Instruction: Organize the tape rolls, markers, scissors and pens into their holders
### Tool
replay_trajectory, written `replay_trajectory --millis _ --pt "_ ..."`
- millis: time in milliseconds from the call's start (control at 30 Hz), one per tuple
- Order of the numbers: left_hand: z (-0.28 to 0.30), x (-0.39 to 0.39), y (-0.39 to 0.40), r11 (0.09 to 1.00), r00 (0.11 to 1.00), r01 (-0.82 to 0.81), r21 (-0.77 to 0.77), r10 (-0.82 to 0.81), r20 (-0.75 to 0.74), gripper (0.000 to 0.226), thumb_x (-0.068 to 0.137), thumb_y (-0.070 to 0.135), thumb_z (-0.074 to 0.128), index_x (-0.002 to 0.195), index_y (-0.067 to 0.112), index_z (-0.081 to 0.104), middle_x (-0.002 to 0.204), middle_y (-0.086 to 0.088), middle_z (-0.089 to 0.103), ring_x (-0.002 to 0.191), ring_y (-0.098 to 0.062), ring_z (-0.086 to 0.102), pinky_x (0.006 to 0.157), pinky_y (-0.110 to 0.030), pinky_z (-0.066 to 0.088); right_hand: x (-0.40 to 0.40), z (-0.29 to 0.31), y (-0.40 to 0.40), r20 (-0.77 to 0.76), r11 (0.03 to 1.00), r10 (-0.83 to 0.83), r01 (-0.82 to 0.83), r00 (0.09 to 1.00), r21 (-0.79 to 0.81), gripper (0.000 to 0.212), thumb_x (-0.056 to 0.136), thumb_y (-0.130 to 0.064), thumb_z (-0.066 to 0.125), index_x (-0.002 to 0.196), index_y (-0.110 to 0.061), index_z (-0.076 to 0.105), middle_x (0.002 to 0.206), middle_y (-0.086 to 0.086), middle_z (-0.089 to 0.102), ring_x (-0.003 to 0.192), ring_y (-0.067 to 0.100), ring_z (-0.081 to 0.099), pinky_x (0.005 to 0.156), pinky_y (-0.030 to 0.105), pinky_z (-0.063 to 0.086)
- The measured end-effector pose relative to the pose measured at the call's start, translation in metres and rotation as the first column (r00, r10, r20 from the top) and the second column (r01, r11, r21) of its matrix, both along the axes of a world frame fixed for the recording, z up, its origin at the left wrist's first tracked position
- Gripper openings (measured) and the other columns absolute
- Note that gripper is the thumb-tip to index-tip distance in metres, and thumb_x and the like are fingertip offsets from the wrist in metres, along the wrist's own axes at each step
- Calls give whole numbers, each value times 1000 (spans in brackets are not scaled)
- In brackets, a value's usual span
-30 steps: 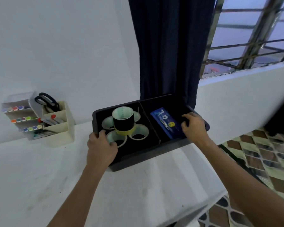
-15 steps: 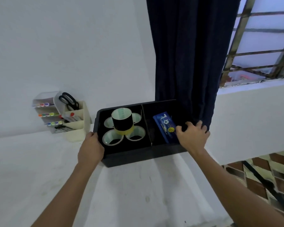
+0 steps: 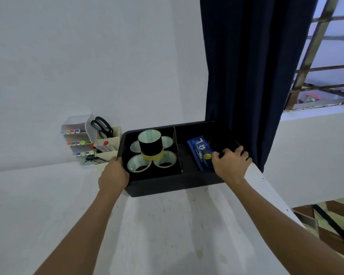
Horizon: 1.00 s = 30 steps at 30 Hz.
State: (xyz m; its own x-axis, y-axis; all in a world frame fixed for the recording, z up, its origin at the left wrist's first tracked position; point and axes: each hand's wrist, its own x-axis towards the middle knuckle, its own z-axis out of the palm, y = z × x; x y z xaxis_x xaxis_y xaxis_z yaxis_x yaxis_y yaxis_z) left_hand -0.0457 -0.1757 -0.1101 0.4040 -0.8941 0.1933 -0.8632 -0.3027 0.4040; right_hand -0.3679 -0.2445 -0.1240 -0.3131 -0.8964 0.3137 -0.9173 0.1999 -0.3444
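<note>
Gripping the black tray [image 3: 173, 185] at both ends, mid-frame.
My left hand [image 3: 113, 176] and right hand [image 3: 229, 165] are clasping its rims; 5 tape rolls [image 3: 151, 144] are sitting inside, scissors [image 3: 102, 126] and markers [image 3: 78, 143] are standing in the holder [image 3: 107, 138] at left, so I am judging little remains.
</note>
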Motion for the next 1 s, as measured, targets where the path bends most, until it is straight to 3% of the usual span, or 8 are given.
replay_trajectory --millis 267,600,800,900,1000 --pt "-10 6 -6 999 1000 -7 -31 8 26 27 88 5 41 109 8 58 113 -12 56 96 -36 59 70 -42 48 4 -1 -4 -25 1000 -5 5 1000 8 47 86 -45 44 104 -11 70 144 29 39 123 47 39 104 53 27" --pt "-8 0 -11 999 1000 -15 -31 15 2 19 82 0 47 99 3 57 109 -14 52 89 -37 59 66 -41 47 4 1 -7 -19 999 6 -5 1000 36 48 88 -44 41 111 -10 67 146 27 37 129 45 34 108 53 24" --pt "5 7 -8 994 998 60 95 -59 -20 26 86 6 46 107 1 60 111 -17 57 99 -37 58 81 -41 50 -2 2 -5 -104 968 244 -249 964 -30 41 92 -33 41 117 -8 61 139 24 45 132 42 34 112 54 22" --pt "33 11 4 984 999 -3 180 12 -46 30 90 18 48 111 6 64 112 -15 66 102 -33 61 86 -37 51 10 21 -7 -103 910 403 -411 909 -61 39 94 -25 46 127 -5 55 139 23 46 130 40 38 110 51 29" --pt "71 7 12 1000 1000 -16 11 16 -22 36 93 18 48 124 6 59 121 -15 63 111 -31 59 90 -36 47 38 60 -10 -39 826 534 -531 844 -189 40 93 -21 46 127 -1 56 136 24 49 128 39 41 108 48 31"
